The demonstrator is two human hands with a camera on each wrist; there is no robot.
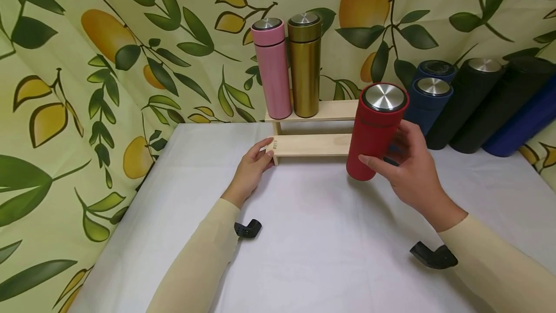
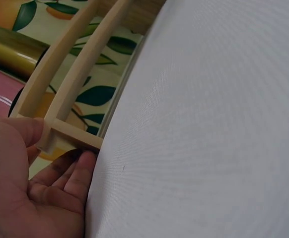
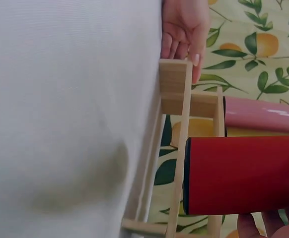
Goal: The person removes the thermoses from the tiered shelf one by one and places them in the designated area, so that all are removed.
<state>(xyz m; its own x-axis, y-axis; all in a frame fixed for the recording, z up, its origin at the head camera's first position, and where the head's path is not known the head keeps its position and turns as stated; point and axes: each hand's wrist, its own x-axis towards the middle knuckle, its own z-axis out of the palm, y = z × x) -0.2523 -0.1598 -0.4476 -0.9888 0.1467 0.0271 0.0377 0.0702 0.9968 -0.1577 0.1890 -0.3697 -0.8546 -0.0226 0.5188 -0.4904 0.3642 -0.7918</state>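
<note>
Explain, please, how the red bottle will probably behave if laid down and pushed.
The red bottle would probably roll, since its body is round. It looks stiff: its sides show no dent under the right hand. Its dull surface may resist slipping.

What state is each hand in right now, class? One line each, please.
Left hand: closed, gripping the wooden rack at its left end.
Right hand: closed, holding the red bottle.
</note>
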